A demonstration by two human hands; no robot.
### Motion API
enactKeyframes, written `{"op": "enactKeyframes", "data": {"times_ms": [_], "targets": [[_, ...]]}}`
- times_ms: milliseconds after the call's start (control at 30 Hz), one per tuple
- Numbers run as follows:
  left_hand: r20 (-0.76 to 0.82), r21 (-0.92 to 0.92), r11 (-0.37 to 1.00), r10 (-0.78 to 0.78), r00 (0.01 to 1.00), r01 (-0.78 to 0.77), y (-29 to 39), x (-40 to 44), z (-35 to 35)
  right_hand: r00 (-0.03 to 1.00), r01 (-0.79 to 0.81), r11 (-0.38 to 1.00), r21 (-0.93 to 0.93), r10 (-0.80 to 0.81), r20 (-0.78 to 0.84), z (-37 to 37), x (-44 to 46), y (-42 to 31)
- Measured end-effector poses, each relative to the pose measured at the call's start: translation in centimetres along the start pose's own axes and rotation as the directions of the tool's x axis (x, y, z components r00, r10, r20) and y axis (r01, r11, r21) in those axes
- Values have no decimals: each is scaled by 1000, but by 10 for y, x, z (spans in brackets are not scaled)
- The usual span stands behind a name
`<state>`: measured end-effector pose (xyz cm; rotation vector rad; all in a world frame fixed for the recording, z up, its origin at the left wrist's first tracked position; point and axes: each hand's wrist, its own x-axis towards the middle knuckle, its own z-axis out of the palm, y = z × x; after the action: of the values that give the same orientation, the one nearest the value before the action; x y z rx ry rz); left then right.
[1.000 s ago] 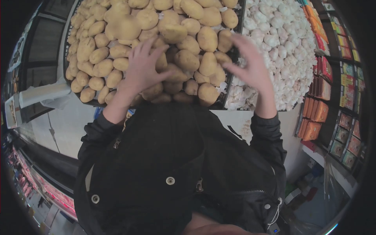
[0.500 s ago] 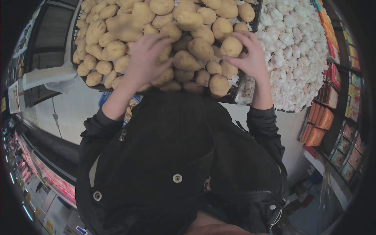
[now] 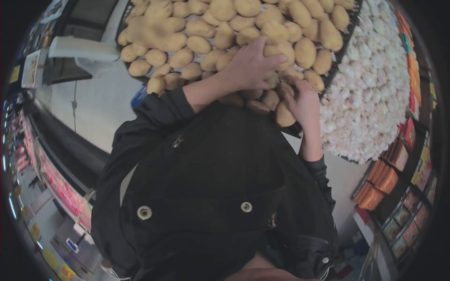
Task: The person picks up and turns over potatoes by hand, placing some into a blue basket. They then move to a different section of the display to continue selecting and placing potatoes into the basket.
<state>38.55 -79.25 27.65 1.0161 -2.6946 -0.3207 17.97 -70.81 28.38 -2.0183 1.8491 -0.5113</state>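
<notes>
Brown potatoes point(image 3: 199, 44) fill a dark crate in front of me. My left hand point(image 3: 253, 65) reaches across to the right, its fingers curled against a potato point(image 3: 282, 52) near the crate's right side. Just below it, my right hand point(image 3: 303, 100) has its fingers drawn together at the potatoes, close to the left hand's fingertips. Whatever lies between the right fingers is too small and hidden to name. Another potato point(image 3: 284, 114) rests at the near edge beside the right hand.
A heap of garlic point(image 3: 370, 89) borders the potatoes on the right. A plastic bag roll point(image 3: 84, 49) sits at the left. Orange packets point(image 3: 375, 187) line a shelf at the right, and a lit meat case point(image 3: 56, 178) runs along the left.
My left hand has moved right across the potatoes, close to my right hand. The right hand has dropped lower, away from the potato it held, and its fingers have come together. The view has shifted.
</notes>
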Motion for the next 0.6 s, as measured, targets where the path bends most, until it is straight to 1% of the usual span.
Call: {"op": "enactKeyframes", "data": {"times_ms": [67,100,167,200,267,300,367,400,467,500,567,600], "targets": [[-200,-109,993,28,979,-51,-10,-13,11,990,143,989,-33,-143,10,28,0,-4],[-250,-126,990,30,968,-63,-11,-16,17,983,185,982,-37,-185,10,41,1,-2],[-345,-150,978,84,935,-143,-3,-17,30,967,251,942,-224,-256,6,65,5,4],[-370,-145,978,87,925,-149,-2,-18,34,957,282,923,-263,-290,8,71,6,5],[-509,-239,953,38,860,-184,-5,-23,32,963,266,900,-345,-264,55,74,11,1],[-545,-256,950,9,838,-177,-10,-28,29,959,283,889,-359,-274,77,73,14,-2],[-661,-265,961,-121,741,-79,-19,-39,15,966,248,906,-343,-203,162,63,19,-11],[-688,-263,964,-151,710,-49,-30,-45,-1,964,246,909,-336,-193,184,61,27,-15],[-676,-446,892,-388,627,71,-47,-67,-41,967,199,907,-372,-120,225,61,35,-23],[-657,-504,857,-465,594,113,-56,-80,-54,961,199,902,-382,-102,258,59,34,-24],[-642,-517,803,-593,486,296,-88,-105,-72,958,173,910,-376,-67,280,56,38,-26],[-636,-520,781,-624,454,344,-102,-120,-80,955,170,912,-373,-60,290,55,38,-28]]}}
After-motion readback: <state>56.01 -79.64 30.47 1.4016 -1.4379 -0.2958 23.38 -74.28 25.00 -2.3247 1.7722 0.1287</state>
